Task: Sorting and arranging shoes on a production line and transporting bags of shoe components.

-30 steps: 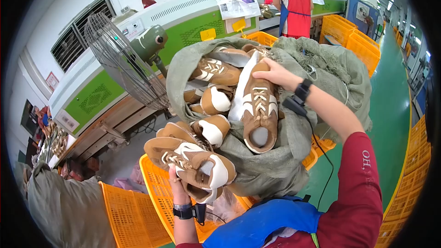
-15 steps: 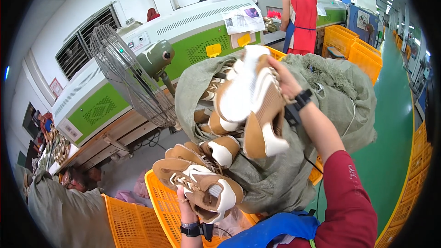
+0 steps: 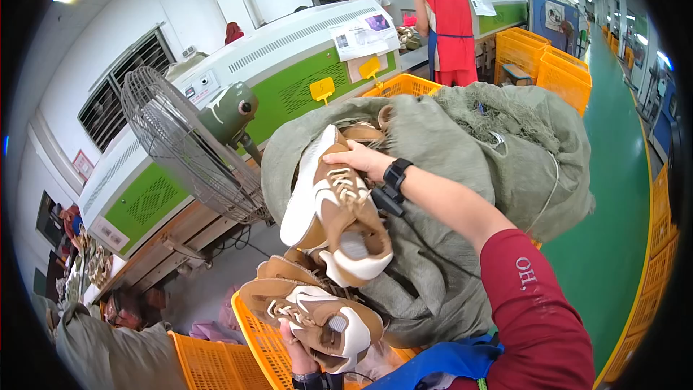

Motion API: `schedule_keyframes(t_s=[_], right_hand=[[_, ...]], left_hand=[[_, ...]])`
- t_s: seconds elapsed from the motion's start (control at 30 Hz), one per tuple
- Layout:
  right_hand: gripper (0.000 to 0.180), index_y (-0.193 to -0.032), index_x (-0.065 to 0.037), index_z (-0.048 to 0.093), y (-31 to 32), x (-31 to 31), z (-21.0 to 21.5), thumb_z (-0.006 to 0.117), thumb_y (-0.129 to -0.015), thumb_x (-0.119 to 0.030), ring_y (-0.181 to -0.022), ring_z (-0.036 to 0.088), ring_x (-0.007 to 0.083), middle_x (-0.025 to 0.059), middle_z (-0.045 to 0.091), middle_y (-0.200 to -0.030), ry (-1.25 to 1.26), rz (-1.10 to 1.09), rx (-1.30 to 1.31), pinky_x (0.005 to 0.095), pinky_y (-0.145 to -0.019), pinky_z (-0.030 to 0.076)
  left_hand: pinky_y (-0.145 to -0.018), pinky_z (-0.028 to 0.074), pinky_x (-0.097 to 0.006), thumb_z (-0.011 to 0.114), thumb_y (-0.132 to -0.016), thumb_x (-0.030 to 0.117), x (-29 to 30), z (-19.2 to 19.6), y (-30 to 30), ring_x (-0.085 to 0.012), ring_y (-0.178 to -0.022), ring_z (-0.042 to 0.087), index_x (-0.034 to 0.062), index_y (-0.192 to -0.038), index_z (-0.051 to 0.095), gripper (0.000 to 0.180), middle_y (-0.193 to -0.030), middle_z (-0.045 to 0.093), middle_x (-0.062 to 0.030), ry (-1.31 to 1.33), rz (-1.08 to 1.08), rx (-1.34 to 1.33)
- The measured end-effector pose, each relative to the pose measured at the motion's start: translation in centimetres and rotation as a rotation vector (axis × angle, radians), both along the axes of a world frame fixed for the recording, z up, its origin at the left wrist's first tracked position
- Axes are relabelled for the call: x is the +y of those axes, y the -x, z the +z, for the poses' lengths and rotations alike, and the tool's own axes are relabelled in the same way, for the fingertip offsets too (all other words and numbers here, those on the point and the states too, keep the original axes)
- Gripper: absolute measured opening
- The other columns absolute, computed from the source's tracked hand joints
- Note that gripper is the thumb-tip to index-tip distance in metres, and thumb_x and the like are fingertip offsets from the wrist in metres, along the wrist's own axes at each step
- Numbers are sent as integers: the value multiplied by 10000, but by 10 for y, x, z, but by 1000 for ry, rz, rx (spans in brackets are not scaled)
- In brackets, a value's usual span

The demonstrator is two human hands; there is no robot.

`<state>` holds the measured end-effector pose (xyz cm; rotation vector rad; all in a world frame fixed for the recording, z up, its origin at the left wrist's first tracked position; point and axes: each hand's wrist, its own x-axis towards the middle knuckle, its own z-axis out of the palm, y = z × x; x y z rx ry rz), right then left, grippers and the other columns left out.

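My right hand is closed on the toe end of a pair of brown-and-white sneaker uppers with cream laces, the white underside of one facing left. They hang in front of the mouth of a large grey-green woven sack; another brown upper shows inside it. Low in the view, my left hand grips a bunch of similar sneaker uppers from below, its fingers partly hidden. This bunch is over an orange plastic crate, just under the uppers in my right hand.
A wire-caged fan stands at left, before a long green-and-white machine. A person in a red apron works beyond the sack. Orange crates are stacked behind it, and a green aisle runs along the right.
My right hand has moved left and down with its pair of uppers and turned them so the laces face me. My left hand has dipped slightly. The whole view has shifted a little.
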<state>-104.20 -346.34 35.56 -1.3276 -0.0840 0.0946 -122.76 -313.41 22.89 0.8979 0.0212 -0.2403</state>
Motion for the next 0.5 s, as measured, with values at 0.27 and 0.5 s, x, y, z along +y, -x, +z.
schedule_keyframes(t_s=[0.27,0.5], right_hand=[[1031,-1390,-36,-38,-25,-98,-32,750,-734,-145,-836,614,165,138,584,-1026,-84,-347,139,332,-651,538],[914,-1365,-5,120,-70,-62,-28,755,-711,-80,-837,630,187,155,577,-1065,-248,-158,151,333,-657,551]], left_hand=[[-988,358,-380,399,-900,499,5,-22,-12,-245,-1136,458,55,-1317,346,612,-1288,451,-96,65,4,-40],[-993,353,-382,402,-901,492,-2,0,1,-244,-1150,448,54,-1320,343,609,-1287,450,-98,57,51,-68]])
